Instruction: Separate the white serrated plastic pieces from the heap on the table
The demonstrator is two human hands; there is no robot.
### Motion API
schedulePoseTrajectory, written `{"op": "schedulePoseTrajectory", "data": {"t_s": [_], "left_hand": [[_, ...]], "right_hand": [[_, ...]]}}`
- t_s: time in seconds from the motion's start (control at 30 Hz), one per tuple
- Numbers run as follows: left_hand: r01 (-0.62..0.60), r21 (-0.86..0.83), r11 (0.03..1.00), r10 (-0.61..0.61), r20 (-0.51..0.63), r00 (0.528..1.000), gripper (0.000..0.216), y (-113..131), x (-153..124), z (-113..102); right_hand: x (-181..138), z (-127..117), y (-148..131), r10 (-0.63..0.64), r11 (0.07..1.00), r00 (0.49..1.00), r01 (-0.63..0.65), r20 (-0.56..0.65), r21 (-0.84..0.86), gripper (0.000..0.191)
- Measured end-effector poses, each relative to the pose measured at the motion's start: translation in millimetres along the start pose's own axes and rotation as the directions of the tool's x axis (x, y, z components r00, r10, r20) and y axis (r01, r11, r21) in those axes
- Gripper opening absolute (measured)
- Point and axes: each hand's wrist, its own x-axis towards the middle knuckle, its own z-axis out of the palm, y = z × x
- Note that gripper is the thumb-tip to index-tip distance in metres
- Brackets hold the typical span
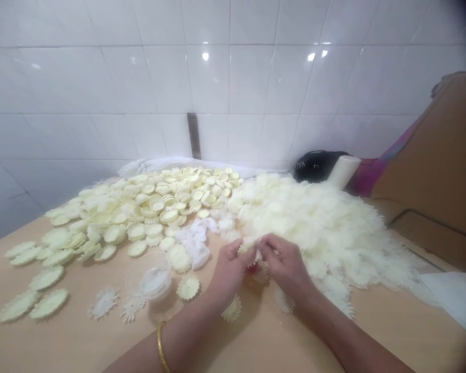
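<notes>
My left hand (233, 267) is closed on a pale yellow scalloped disc (248, 245), held just above the table. My right hand (283, 261) pinches at the same disc's edge from the other side; its fingertips hide part of it. Something small and red (252, 268) shows below the fingers, too covered to name. Nearest to my left wrist lies a loose scalloped disc (188, 287), with another disc (232, 307) beneath the forearm. A clear round tub (155, 282) with white contents stands left of my hands.
Stacked scalloped discs (155, 202) spread across the left. A heap of thin, frilly pale pieces (295, 223) covers the right. Crumpled white cloth (196, 241) lies between them. Behind are a white roll (344, 172), a black bag (316, 165) and a cardboard box (435, 166) against a tiled wall.
</notes>
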Motion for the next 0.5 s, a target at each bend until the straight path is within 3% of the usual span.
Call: {"op": "schedulePoseTrajectory", "data": {"t_s": [0.2, 0.5], "left_hand": [[-0.067, -0.027, 0.997, 0.070, 0.121, 0.990, 0.022, 5.9, -1.0, 4.5], [-0.103, -0.031, 0.994, 0.105, 0.086, 0.991, 0.021, 3.9, -0.1, 9.9]], "right_hand": [[4.9, -9.1, 6.4, 0.028, 0.993, 0.955, -0.060, -0.297, -0.100, 0.027], [6.5, -5.9, 1.3, 0.049, 0.988, 0.926, -0.099, -0.375, -0.116, 0.028]]}}
